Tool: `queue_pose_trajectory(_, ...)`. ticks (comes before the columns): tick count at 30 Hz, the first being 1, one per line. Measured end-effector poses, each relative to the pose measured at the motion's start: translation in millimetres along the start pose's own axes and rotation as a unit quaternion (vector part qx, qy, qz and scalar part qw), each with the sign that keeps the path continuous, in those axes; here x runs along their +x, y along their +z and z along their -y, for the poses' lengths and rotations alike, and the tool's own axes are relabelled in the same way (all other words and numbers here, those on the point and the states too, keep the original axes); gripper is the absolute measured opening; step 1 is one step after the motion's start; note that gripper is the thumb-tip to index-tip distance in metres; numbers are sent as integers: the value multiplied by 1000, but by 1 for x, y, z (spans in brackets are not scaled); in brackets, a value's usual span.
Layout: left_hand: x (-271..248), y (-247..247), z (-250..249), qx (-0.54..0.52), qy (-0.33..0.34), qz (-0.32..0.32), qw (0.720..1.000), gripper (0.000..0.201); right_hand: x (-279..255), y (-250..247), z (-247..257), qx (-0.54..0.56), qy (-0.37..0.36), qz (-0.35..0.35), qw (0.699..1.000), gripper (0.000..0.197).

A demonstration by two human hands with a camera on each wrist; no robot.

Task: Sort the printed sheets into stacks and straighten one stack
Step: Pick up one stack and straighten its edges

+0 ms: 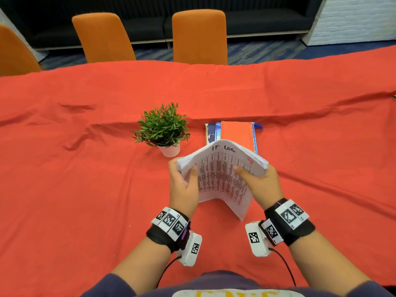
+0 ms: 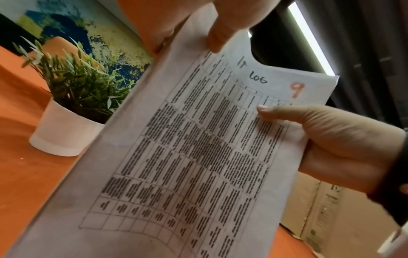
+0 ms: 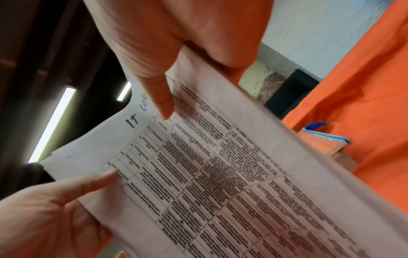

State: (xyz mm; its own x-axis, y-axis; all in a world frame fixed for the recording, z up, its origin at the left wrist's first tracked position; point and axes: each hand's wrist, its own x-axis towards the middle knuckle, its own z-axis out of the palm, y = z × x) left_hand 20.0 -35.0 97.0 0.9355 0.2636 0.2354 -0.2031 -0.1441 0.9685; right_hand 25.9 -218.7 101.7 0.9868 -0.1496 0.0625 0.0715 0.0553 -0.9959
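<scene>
Nearest the person, both hands hold one thick stack of printed sheets (image 1: 222, 179) in the air above the red-covered table (image 1: 85, 189), clear of the cloth. The left hand (image 1: 184, 187) grips the stack's left edge, thumb laid on the top page and fingers behind. The right hand (image 1: 259, 181) grasps the right edge the same way, its thumb pressed on the printed table near the top right corner. Neither grip is released; each is closed on the paper.

The stack's long axis runs away from the person, tilted so the top edge is higher and farther and the bottom edge hangs toward the body. The sheets bow along that axis into a ridge, the left and right halves sloping down to the hands. The top page faces the person; its header reads "IT LOG" in handwriting, with a red 9 (image 2: 297, 90) in the top right corner. The bottom corner hangs free above the cloth between the two wrists.

To left and right of the hands the cloth lies open and wrinkled. Just beyond the stack's far edge lies a pile of folders (image 1: 235, 133), an orange one on top with blue edges showing. Left of that stands a small green plant in a white pot (image 1: 164, 129), close to the left hand's knuckles. Past the far table edge stand orange chairs (image 1: 199, 37).
</scene>
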Motion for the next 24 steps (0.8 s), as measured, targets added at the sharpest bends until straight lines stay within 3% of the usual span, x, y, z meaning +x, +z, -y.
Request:
queue_pose_trajectory(5,7,0,5,-32,-67,22,997,34,6,-12,-6,25,36,-1,999,46)
queue_pose_trajectory(10,18,1,7,-101,-86,32,991,51,8,-17,-12,38,56,30,997,36)
queue_pose_trajectory(15,13,-2,31,-42,-120,46,991,51,9,-23,-40,-2,110,38,993,35)
queue_pose_trajectory(18,7,-5,49,15,-132,65,989,46,10,-26,-53,-35,131,46,990,32)
queue_pose_trajectory(24,18,0,47,76,-87,81,990,9,24,-27,-47,-23,136,30,990,22)
